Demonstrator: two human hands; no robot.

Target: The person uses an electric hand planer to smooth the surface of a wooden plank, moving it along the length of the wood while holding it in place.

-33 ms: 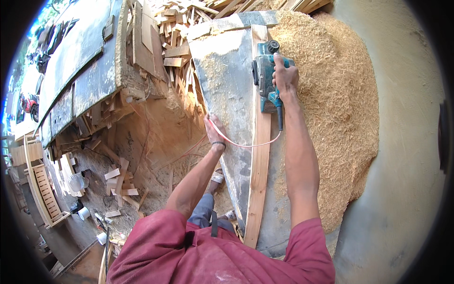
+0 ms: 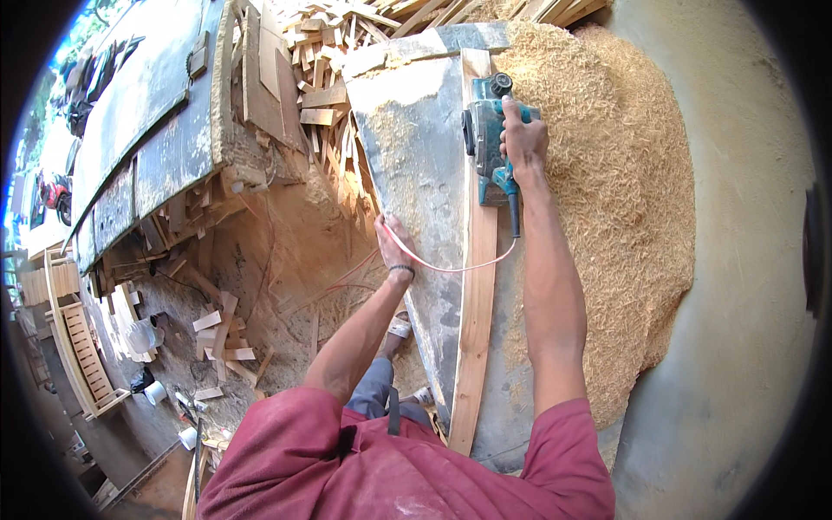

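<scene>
My right hand [image 2: 525, 139] is closed round the handle of a teal and black electric hand planer [image 2: 490, 130]. The planer sits on the far part of a long wooden plank [image 2: 476, 347], which lies lengthwise on a grey, worn workbench [image 2: 433, 204]. From the rear of its handle, a pale pink power cord [image 2: 455, 268] loops across the plank to my left hand [image 2: 397, 243]. That hand is at the bench's left edge, its fingers closed on the cord; the fingertips are partly hidden. The planer's sole is out of sight against the wood.
A large heap of wood shavings [image 2: 620, 217] covers the bench's right side, beside a plain wall [image 2: 719, 347]. Wood offcuts [image 2: 321, 97] pile up beyond the bench. To the left stands another weathered table [image 2: 178, 143], with scraps [image 2: 227, 338] on the floor and a slatted wooden piece [image 2: 82, 338].
</scene>
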